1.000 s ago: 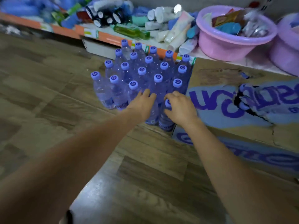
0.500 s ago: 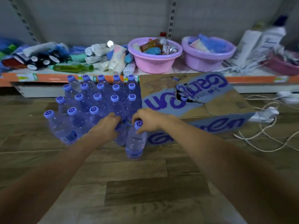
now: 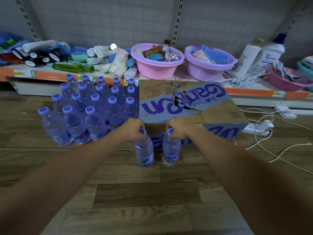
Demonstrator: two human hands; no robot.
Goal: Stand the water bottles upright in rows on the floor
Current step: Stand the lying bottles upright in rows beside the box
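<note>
Several clear water bottles with purple caps point(image 3: 94, 106) stand upright in rows on the wooden floor, left of a torn cardboard box point(image 3: 189, 106). My left hand point(image 3: 133, 129) grips the neck of one upright bottle point(image 3: 144, 153) in front of the box. My right hand point(image 3: 177, 128) grips the neck of a second upright bottle point(image 3: 171, 152) just to its right. Both held bottles are a little apart from the rows, and whether their bases touch the floor I cannot tell.
A low shelf point(image 3: 50, 76) behind holds tubes, bottles, a pink basin point(image 3: 157, 68) and a lilac basin point(image 3: 208, 70). A power strip point(image 3: 259, 128) and loose white cables point(image 3: 279, 150) lie on the floor at the right.
Both hands have pulled back from the rows toward me, each with a bottle, now side by side in front of the box. The camera has tilted up and swung right.
</note>
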